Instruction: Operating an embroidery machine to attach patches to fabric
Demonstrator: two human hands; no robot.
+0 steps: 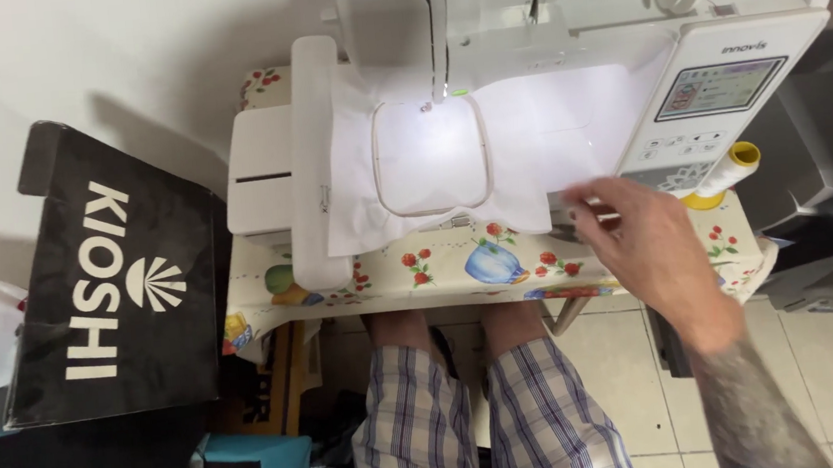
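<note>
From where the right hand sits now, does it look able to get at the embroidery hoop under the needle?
Probably yes. The right hand rests at the edge of the white fabric, and only flat fabric lies between it and the hoop; nothing blocks the way.

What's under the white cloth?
The white cloth lies on the machine's bed, held in a hoop. Its front edge hangs over a tablecloth printed with fruit. The right hand touches its corner. The bed itself is covered.
</note>
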